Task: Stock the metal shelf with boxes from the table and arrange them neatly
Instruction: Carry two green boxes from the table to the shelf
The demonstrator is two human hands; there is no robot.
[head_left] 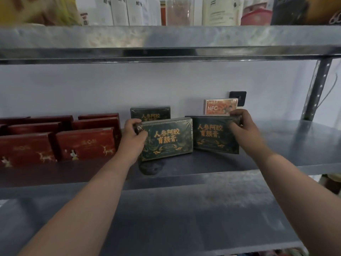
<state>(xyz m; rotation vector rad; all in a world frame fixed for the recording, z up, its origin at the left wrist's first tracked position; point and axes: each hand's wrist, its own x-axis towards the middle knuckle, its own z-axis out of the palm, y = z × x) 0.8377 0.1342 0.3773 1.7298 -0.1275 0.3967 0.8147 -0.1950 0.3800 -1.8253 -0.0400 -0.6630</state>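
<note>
1. Metal shelf (304,141): grey, two levels in view, perforated upright post (316,89) at the right rear, pale wall behind.
2. Upper level: crowded with white cartons (120,11), a clear jar (180,12) and a pale bottle (219,11), all blurred at the top edge.
3. Red boxes (84,143): standing upright in rows on the left part of the middle level, fronts facing out, deer and figure prints on the nearest two.
4. Front green box (166,138): dark with gold lettering, wrapped in clear film, standing on the middle level just right of the red rows, slightly tilted.
5. Right green box (215,136): same design, upright, just beside and a little behind the front one.
6. Rear green box (150,113): same design, standing against the wall behind the front one, mostly hidden.
7. Left hand (133,140): closed around the left edge of the front green box, thumb on its face.
8. Right hand (241,129): gripping the upper right corner of the right green box, fingers over the top.
9. Orange NFC box (220,107): upright at the wall, behind the right green box.
10. Black wall socket (239,97): on the wall, partly hidden by the orange NFC box.
</note>
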